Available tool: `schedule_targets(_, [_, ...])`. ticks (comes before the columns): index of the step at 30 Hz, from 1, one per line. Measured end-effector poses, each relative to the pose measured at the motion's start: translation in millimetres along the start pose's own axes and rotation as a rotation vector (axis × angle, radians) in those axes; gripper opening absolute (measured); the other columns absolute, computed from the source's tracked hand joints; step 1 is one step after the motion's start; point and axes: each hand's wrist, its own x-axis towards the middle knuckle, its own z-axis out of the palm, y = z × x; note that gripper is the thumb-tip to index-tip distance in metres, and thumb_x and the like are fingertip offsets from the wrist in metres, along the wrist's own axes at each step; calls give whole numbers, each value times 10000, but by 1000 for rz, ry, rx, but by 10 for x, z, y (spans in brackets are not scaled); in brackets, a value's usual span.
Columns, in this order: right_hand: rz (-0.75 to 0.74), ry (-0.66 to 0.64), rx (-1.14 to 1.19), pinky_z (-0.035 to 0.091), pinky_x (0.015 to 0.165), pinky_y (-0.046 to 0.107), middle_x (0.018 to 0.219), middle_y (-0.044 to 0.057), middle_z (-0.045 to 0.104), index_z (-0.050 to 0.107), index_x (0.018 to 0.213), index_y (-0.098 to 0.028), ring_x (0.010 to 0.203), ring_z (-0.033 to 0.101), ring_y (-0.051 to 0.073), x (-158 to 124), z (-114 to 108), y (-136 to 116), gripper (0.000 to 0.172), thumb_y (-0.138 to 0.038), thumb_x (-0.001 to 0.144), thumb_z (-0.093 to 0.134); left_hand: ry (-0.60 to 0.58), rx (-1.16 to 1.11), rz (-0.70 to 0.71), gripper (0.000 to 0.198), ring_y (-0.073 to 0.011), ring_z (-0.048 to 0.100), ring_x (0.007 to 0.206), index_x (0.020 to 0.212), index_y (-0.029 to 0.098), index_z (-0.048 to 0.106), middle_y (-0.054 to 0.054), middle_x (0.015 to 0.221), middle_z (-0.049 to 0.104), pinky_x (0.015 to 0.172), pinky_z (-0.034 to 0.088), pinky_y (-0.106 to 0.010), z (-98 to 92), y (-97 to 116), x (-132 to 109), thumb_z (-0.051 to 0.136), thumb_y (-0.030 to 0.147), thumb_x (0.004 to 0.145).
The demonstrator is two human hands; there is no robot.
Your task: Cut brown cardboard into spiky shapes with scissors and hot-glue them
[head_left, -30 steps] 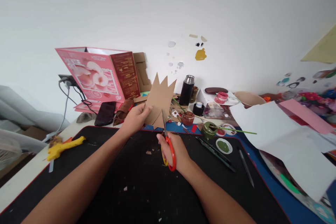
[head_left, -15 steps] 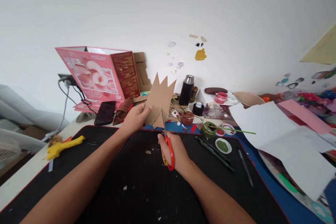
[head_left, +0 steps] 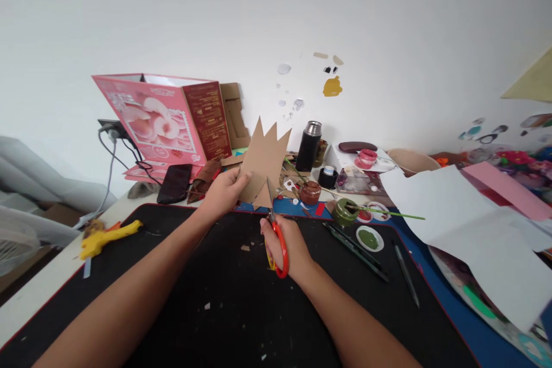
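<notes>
My left hand (head_left: 223, 192) grips a brown cardboard piece (head_left: 264, 156) by its left edge and holds it upright above the black mat (head_left: 194, 299). The cardboard has several pointed spikes along its top. My right hand (head_left: 284, 244) is closed round red-handled scissors (head_left: 276, 236), whose blades point up into the cardboard's lower edge beside a small triangular flap.
A pink box (head_left: 159, 118), a black phone (head_left: 174, 183) and a yellow glue gun (head_left: 106, 237) lie to the left. A black flask (head_left: 309, 146), paint pots (head_left: 345, 211), brushes (head_left: 357, 250) and white paper sheets (head_left: 466, 224) crowd the right.
The view has shifted slightly; both hands, cardboard and scissors hold nearly the same pose, with the scissors a little further into the cardboard.
</notes>
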Motion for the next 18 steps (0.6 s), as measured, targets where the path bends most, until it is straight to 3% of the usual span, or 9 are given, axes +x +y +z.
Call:
schedule_targets(5, [-33, -57, -10, 476, 555, 217, 531, -46, 621, 580, 876, -237, 458, 641, 148, 4, -64, -23, 322, -431, 1132, 559, 10, 42, -6, 536, -151, 518, 508, 831, 201, 647, -1, 671, 650, 468, 377, -253, -16, -20, 13, 733, 729, 810])
schedule_targets(9, [-47, -97, -42, 523, 612, 218, 617, -4, 727, 598, 913, -222, 541, 722, 157, 1, -114, -71, 290, -406, 1135, 576, -2, 51, -2, 568, -166, 562, 575, 835, 194, 661, -19, 711, 685, 513, 410, -255, -26, 10, 9, 739, 754, 783])
schedule_targets(13, [-30, -153, -4, 551, 599, 224, 707, 23, 780, 635, 1010, -210, 596, 757, 173, 4, -135, -106, 225, -404, 1123, 624, -5, 64, -27, 579, -149, 497, 511, 808, 204, 633, 1, 648, 635, 477, 349, -253, -32, 60, -7, 741, 771, 755])
schedule_targets(18, [-27, -194, 144, 606, 640, 247, 792, 31, 791, 651, 1042, -216, 696, 804, 198, 12, -108, -39, 310, -507, 1044, 759, -9, 59, -17, 591, -140, 492, 541, 794, 196, 631, 7, 661, 624, 507, 371, -249, -40, 99, -10, 761, 768, 721])
